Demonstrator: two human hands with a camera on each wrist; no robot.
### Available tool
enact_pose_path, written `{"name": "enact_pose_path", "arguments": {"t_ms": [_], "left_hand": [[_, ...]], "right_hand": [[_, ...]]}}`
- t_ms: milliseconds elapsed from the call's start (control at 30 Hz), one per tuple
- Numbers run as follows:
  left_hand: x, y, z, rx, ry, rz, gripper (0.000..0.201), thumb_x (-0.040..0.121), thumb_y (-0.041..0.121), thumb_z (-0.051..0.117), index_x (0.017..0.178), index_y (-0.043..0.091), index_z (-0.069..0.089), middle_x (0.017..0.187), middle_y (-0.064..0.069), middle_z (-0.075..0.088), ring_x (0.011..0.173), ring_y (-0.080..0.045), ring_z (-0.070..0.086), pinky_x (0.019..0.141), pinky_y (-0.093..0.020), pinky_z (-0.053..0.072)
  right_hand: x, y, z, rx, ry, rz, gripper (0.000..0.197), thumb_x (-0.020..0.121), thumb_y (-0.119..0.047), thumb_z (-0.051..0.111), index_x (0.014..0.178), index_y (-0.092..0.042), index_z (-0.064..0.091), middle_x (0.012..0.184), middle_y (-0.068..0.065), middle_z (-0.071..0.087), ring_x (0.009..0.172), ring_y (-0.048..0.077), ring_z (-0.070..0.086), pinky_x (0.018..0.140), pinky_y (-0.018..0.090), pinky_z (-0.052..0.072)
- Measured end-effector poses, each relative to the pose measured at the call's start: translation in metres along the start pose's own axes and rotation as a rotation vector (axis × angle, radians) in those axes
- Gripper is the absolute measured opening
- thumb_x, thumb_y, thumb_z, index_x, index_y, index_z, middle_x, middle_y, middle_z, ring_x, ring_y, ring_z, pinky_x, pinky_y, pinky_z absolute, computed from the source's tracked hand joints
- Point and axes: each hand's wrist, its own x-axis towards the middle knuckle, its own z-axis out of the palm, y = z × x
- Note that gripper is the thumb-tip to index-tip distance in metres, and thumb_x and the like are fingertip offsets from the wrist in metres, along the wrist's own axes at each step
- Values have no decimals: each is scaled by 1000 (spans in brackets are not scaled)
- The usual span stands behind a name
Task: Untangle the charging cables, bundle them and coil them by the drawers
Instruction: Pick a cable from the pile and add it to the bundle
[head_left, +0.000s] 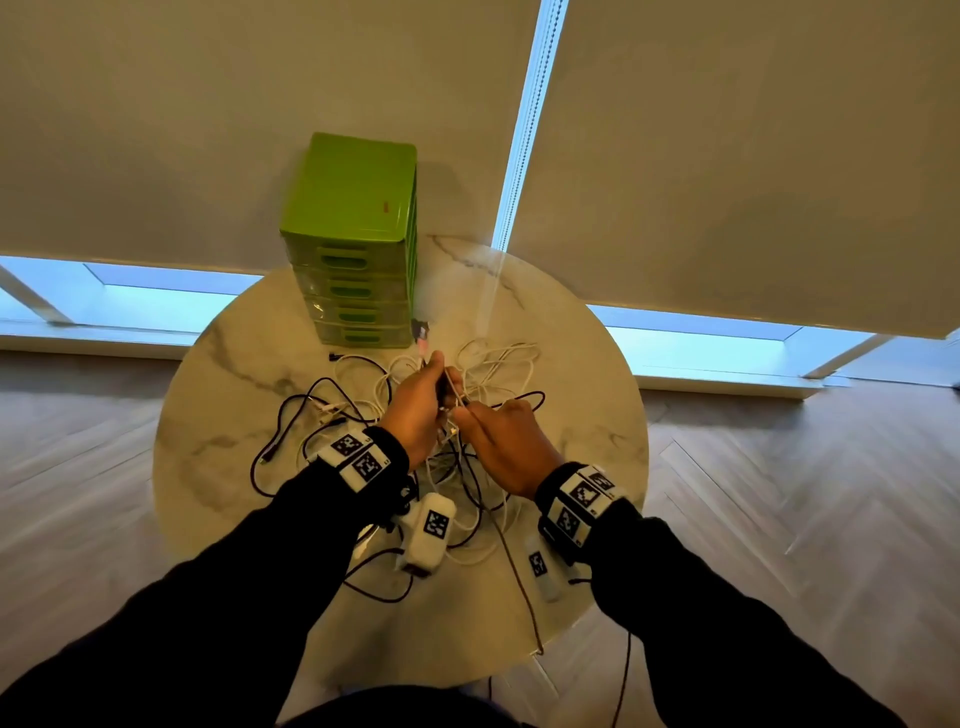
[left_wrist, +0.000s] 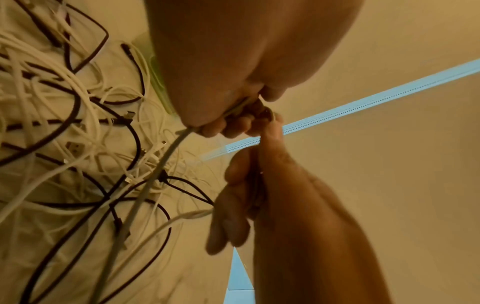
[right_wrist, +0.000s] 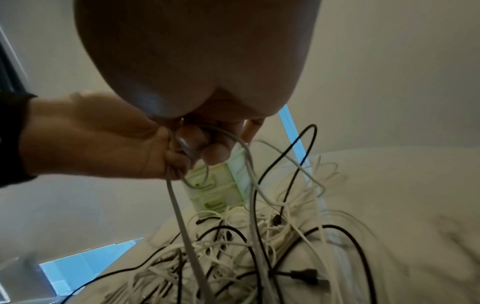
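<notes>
Plainly, the left hand (head_left: 415, 410) gripped a white cable (left_wrist: 166, 160) and the right hand (head_left: 506, 447) pinched it, above the tangle (head_left: 363, 410) mid-table (head_left: 218, 395) before the green drawers (head_left: 358, 291); a hard pull could tighten knots.

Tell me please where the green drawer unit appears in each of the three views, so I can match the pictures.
Head: the green drawer unit stands at upper centre, at the table's far edge, beyond both hands.
Left wrist: only a green sliver shows at the left edge of the near hand.
Right wrist: its drawer fronts show at centre, below the fingers.
Shared landmark: the bright blue window strip.
</notes>
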Motion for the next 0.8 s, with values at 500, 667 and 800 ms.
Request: {"name": "enact_pose_path", "arguments": {"t_ms": [500,667,800], "left_hand": [[-4,69,-32,-364,-114,264,42,109,39,34,71,22,43,53,9,30,46,-8,22,51,-26,22],[-11,79,-40,-160,-23,392,39,110,38,33,76,21,44,57,11,31,52,-8,23,58,-28,18],[-20,58,-35,246,-1,406,48,108,48,30,113,7,56,70,14,40,62,-4,38,65,-22,35]], "right_hand": [[-13,65,8,92,-239,264,42,104,-54,19,81,-32,46,76,-9,59,76,5,55,102,49,34],[10,58,-9,-8,-280,338,38,106,-51,28,85,-29,51,86,-10,57,91,11,52,99,46,24],[29,39,-14,-24,-2,276,32,105,-43,42,85,-25,61,88,-9,63,94,16,46,86,40,31]]}}
